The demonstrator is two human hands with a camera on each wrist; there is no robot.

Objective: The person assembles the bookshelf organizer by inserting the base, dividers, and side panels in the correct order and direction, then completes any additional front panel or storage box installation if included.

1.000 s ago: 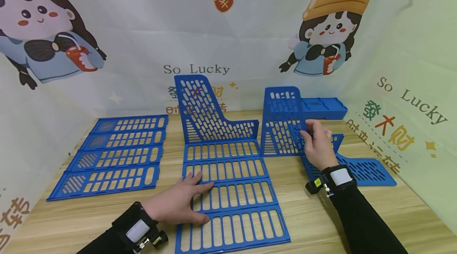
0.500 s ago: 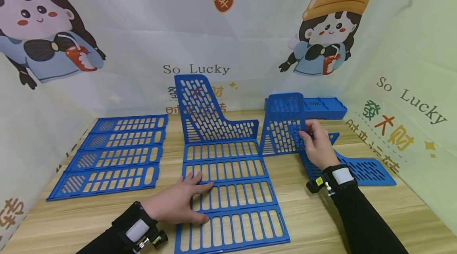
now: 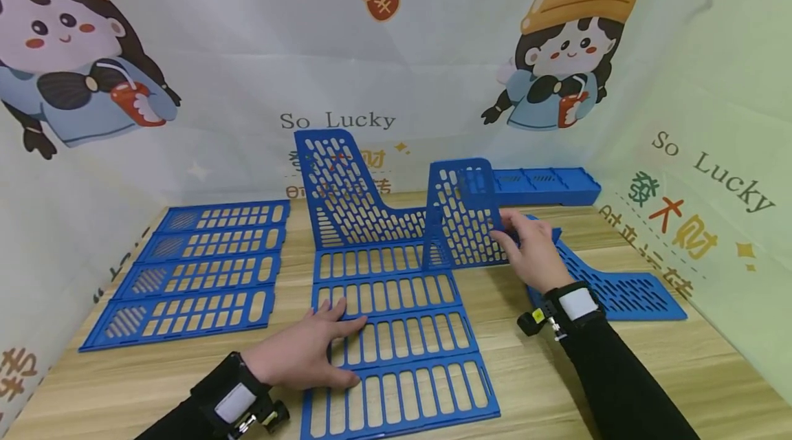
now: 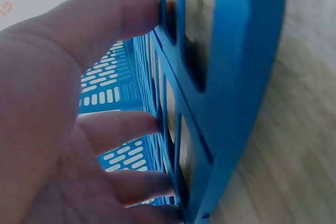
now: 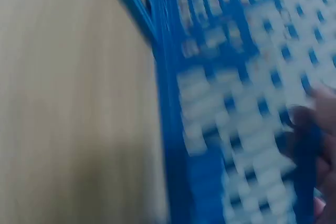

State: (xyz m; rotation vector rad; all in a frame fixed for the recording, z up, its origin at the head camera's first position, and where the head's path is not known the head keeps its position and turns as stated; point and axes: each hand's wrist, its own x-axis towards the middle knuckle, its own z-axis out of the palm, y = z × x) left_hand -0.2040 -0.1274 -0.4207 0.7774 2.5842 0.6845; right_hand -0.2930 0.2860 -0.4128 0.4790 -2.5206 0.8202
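My right hand (image 3: 532, 251) pinches the edge of an upright blue perforated plastic divider (image 3: 464, 220), like a file rack's side piece. The divider's lower left corner overlaps the right edge of the slotted blue base panel (image 3: 433, 419), near its far end. In the right wrist view the held divider (image 5: 205, 177) is blurred, with fingertips (image 5: 304, 119) at its edge. My left hand (image 3: 303, 350) rests with spread fingers on the base panel's left side; in the left wrist view its fingertips (image 4: 149, 124) touch the slats. A second, taller-backed divider (image 3: 340, 213) stands upright at the base's far end.
Several flat blue slotted panels (image 3: 210, 268) lie side by side on the left of the wooden table (image 3: 668, 371). Another perforated divider (image 3: 625, 302) lies flat beyond my right forearm. A long blue tray-like piece (image 3: 575, 189) sits at the back right, by the printed cloth wall.
My right hand has carried the divider leftward, from beside the base panel to over its right edge, and turned it a little. My left hand stays on the base panel.
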